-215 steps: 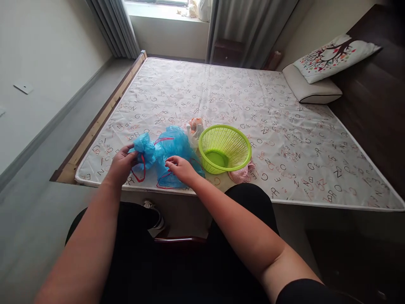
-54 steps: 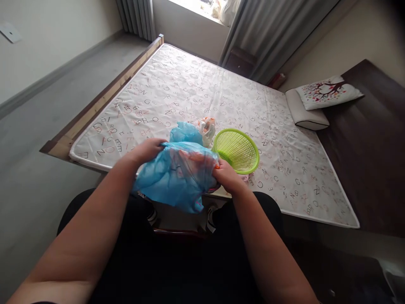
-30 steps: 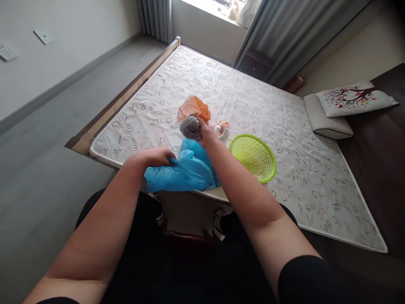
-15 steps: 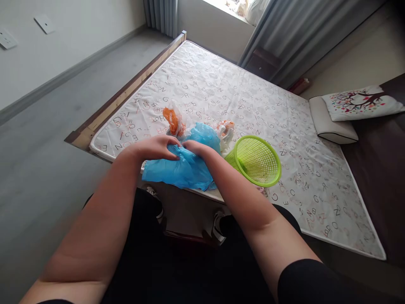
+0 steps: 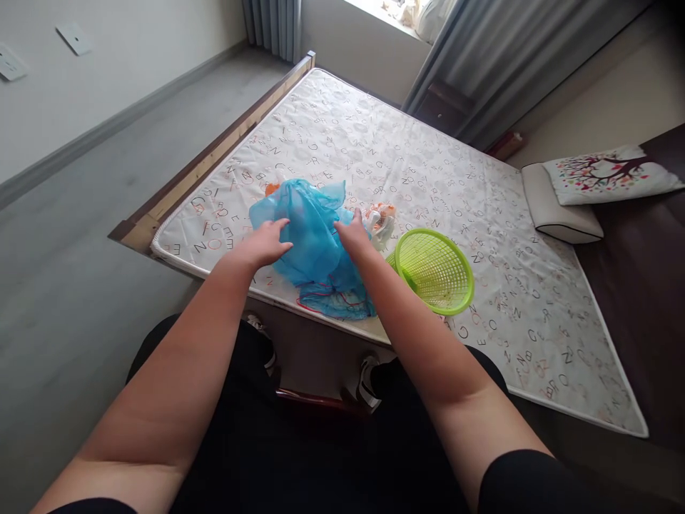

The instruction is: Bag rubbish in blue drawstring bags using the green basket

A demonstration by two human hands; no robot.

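Observation:
A thin blue plastic bag point(image 5: 305, 235) lies puffed and crumpled near the mattress edge. Its lower part shows red strings point(image 5: 315, 308) along a bunched rim. My left hand point(image 5: 262, 245) is at the bag's left side, thumb and fingers spread apart. On the other side, my right hand point(image 5: 353, 235) is against the blue plastic with thumb raised and fingers apart; some of its fingers are hard to make out. Behind the bag an orange piece of plastic point(image 5: 272, 189) peeks out, mostly covered. A crumpled clear and orange plastic bag point(image 5: 382, 220) lies beyond my right hand.
A green mesh basket point(image 5: 465, 282) lies tipped on the mattress point(image 5: 428, 171), right of my right forearm. A wooden bed rail point(image 5: 214, 153) runs along the left. Cushions point(image 5: 561, 203) lie at the far right. A dark red stool edge point(image 5: 310, 397) shows between my legs.
The blue bag has gone from gathered between both hands to spread and puffed up, now covering most of the orange plastic. My hands have moved apart and opened, and the red strings have come into view.

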